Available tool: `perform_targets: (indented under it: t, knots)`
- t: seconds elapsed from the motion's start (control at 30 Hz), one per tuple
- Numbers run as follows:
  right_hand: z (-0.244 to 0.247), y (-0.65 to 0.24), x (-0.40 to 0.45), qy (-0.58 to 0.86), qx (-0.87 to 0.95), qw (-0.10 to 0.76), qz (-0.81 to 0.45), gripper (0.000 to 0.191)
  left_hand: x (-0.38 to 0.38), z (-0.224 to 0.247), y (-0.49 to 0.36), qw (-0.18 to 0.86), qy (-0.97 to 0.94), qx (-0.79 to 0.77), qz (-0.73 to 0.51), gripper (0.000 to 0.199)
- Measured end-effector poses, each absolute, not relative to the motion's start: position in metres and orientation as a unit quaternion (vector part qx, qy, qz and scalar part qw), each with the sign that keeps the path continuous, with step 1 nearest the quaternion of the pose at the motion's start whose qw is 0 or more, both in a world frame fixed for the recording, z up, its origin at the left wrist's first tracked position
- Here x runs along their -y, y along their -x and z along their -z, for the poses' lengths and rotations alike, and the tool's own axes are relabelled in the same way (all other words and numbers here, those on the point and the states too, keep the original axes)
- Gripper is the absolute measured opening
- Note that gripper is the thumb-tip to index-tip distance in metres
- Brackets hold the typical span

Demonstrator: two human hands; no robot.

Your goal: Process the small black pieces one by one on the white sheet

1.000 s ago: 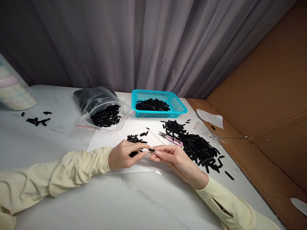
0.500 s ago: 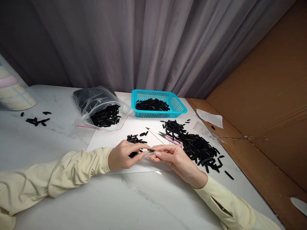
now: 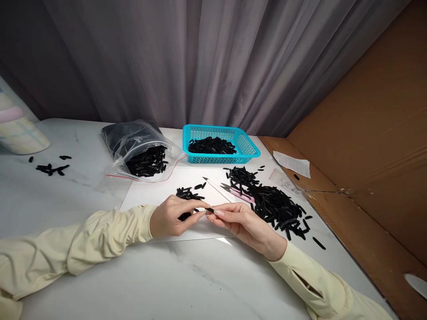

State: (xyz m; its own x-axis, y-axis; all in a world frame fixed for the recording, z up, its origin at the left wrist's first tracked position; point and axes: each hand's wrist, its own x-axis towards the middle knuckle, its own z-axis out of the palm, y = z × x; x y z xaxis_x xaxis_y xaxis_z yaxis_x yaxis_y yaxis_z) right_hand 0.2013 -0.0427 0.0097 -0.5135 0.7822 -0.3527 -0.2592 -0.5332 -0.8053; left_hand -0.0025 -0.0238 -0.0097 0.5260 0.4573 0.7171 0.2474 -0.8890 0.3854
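Observation:
A small, slim black piece (image 3: 210,210) with rounded ends is pinched between my two hands above a white sheet (image 3: 133,195). My left hand (image 3: 175,215) has thumb and forefinger closed at its left end. The right end sits between the thumb and fingers of my right hand (image 3: 245,224). Just beyond my left hand lies a small heap of similar black pieces (image 3: 187,194), partly hidden by it. Pink-handled thread snips (image 3: 242,194) and a white pointed tool (image 3: 216,186) rest on the sheet behind my right hand.
A large black pile (image 3: 276,206) spreads to the right. Behind stand a turquoise basket (image 3: 222,159) and an open zip bag (image 3: 133,149), both with black pieces inside. Loose pieces (image 3: 51,170) lie at left near a patterned container (image 3: 23,131). Cardboard (image 3: 360,115) walls the right side.
The black piece has turned slightly between my fingertips, its left end now higher. My right hand has shifted a little; my left hand stays almost in place.

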Motion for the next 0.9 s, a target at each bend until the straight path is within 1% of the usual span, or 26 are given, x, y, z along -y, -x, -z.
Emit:
perform_targets:
  t: [0.73, 0.9]
  knots:
    - [-0.0076, -0.2005, 0.0442, 0.380, 0.380, 0.353, -0.766, 0.020, 0.0239, 0.0101, 0.0017, 0.144, -0.864, -0.205, -0.437, 0.019]
    - [-0.0106, -0.1985, 0.0432, 0.392, 0.394, 0.359, -0.750, 0.029, 0.0235, 0.0109, 0.0020, 0.136, -0.865, -0.209, -0.434, 0.017]
